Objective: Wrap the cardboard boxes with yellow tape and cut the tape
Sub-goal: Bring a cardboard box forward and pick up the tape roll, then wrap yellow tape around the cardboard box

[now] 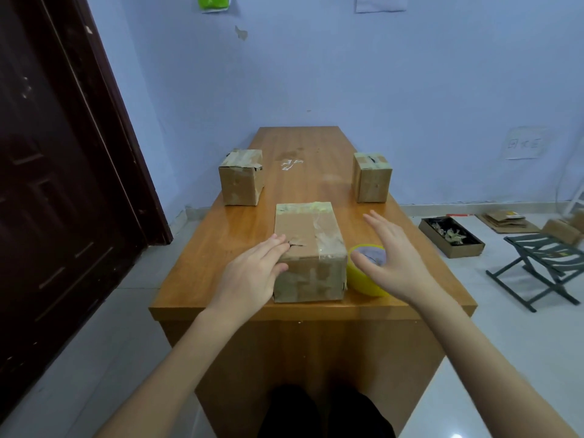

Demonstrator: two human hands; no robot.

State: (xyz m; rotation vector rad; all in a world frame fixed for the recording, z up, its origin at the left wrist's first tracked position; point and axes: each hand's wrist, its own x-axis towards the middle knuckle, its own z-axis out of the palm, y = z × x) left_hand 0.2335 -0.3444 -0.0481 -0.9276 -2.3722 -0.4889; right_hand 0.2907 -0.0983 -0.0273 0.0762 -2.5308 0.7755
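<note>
Pale blue walls back a wooden table (316,143). Near its front edge sits 1 cardboard box (308,251), light and stiff-looking; the left hand (252,273) rests flat against its left side. Right hand (388,260) hovers released over the yellow tape roll (363,279), best gripped by its rim.

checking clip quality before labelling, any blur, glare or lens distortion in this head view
Head view: strong wide-angle bending, the door leans and the table tapers away; soft glare patch on the tabletop between the far boxes; right hand slightly motion-blurred over the yellow tape roll; left hand on the near box fairly sharp; light is flat, shadows faint.
</note>
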